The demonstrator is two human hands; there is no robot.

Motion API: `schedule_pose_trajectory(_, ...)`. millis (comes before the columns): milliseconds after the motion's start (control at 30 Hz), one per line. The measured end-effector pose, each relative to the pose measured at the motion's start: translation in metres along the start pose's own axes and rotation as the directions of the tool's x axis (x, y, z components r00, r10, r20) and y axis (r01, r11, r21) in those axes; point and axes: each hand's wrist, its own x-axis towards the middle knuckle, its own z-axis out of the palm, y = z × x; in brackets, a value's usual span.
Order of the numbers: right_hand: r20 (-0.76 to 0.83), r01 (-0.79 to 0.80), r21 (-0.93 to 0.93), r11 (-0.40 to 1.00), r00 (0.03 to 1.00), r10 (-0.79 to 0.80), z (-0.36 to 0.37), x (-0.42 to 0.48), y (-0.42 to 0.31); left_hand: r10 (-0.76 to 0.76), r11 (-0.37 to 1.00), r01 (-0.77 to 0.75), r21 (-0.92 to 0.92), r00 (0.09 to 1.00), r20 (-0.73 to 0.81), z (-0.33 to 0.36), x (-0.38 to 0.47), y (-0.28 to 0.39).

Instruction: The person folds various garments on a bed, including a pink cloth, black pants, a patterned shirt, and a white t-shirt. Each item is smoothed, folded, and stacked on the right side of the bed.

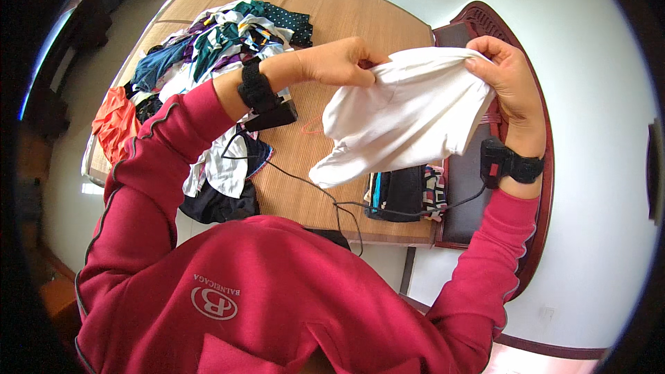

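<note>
A white cloth garment hangs in the air between my two hands, its lower part drooping in loose folds. My left hand pinches its upper edge at one end. At the other end, my right hand grips a corner between thumb and fingers. What kind of garment it is cannot be told. Below it, a stack of folded clothes, dark with a patterned piece at one side, lies on the bed mat. Part of a thin red hanger shows beside the white cloth.
A large heap of mixed clothes covers the mat's left side, with an orange garment at its edge. Nearer lie white and black garments. A dark wooden headboard stands right. A black cable links my wrist straps.
</note>
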Motion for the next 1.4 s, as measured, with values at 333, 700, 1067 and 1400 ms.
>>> schedule_pose_trajectory(333, -0.055, 0.033, 0.208, 0.977, 0.998, -0.022, -0.028, -0.008, 0.024, -0.013, 0.974, -0.040, -0.222, 0.972, -0.235, -0.020, -0.006, 0.003)
schedule_pose_trajectory(700, -0.121, 0.071, 0.127, 0.989, 0.991, -0.056, -0.036, -0.022, 0.024, 0.270, 0.768, -0.206, 0.607, 0.963, -0.015, -0.033, 0.000, 0.024)
schedule_pose_trajectory(1067, -0.282, 0.160, -0.441, 0.883, 0.910, -0.305, -0.021, -0.025, -0.002, 0.313, 0.902, -0.248, 0.355, 0.939, -0.141, -0.047, -0.015, 0.075)
schedule_pose_trajectory(1400, -0.313, 0.126, -0.572, 0.811, 0.880, -0.358, -0.017, 0.017, 0.038, 0.113, 0.975, -0.069, 0.210, 0.972, -0.208, -0.054, 0.014, 0.029)
